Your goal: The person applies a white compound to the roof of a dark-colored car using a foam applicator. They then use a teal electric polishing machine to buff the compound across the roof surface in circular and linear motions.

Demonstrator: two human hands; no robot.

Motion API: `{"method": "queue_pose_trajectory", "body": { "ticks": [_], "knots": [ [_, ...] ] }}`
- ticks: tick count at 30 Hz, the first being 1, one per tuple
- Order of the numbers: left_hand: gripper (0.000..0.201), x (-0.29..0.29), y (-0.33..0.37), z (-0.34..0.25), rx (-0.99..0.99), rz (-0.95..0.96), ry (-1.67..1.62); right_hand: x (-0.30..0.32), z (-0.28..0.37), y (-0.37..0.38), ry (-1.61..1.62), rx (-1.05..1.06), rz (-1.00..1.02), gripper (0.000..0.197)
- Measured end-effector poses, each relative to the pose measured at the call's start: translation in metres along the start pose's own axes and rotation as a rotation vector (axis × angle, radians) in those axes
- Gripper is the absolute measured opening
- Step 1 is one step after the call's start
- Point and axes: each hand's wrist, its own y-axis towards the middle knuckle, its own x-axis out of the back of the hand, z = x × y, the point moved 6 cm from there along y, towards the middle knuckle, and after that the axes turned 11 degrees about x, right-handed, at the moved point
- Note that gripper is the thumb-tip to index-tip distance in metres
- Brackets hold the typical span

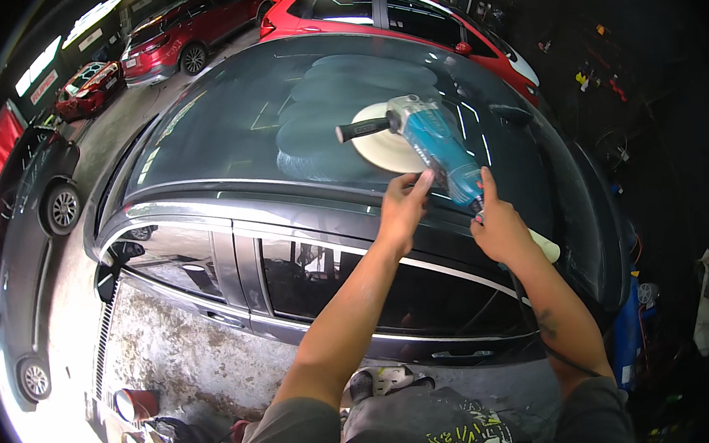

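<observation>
A teal and black polisher [438, 144] rests with its round off-white pad [382, 146] on the dark car roof [222, 124]. Its black side handle [364, 129] points left, with no hand on it. The fingers of my left hand [404, 211] are closed against the near side of the tool's body. At the rear end, by the cord, my right hand [503, 231] grips the machine with its index finger stretched along it. Hazy overlapping swirls of compound [344, 85] coat the roof left of and beyond the pad. A cream cylindrical thing [545, 245] shows beside my right wrist.
The car's side windows [308, 267] face me. Red cars [354, 9] stand beyond the roof, and a dark car [26, 222] is at the left. A reddish bucket [137, 403] sits on the floor at lower left. The power cord [569, 361] runs along my right forearm.
</observation>
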Motion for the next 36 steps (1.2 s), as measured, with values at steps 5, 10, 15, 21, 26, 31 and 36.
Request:
{"method": "queue_pose_trajectory", "body": {
  "ticks": [5,10,15,21,26,31,36],
  "knots": [
    [0.081,-0.005,0.022,-0.03,0.075,0.031,-0.377,-0.027,0.051,0.022,0.034,0.14,0.015,0.105],
    [0.051,0.071,0.048,-0.042,-0.074,-0.029,-0.563,-0.043,0.131,0.044,0.09,0.256,0.1,0.1],
    [0.034,0.139,0.039,-0.076,-0.081,0.103,-0.577,-0.075,0.186,0.07,0.362,0.28,0.173,0.109],
    [0.039,0.216,0.027,-0.102,-0.077,0.121,-0.567,-0.124,0.24,0.083,1.428,0.145,0.345,0.121],
    [0.047,0.232,0.025,-0.088,-0.056,0.18,-0.491,-0.133,0.249,0.058,1.374,0.083,0.358,0.126],
    [0.05,0.166,0.011,-0.055,0.006,0.16,-0.449,-0.127,0.209,0.02,1.288,-0.007,0.225,0.124],
    [0.045,0.094,0.0,-0.022,0.081,0.228,-0.402,-0.107,0.159,-0.026,1.314,-0.097,0.154,0.124]
  ]
}}
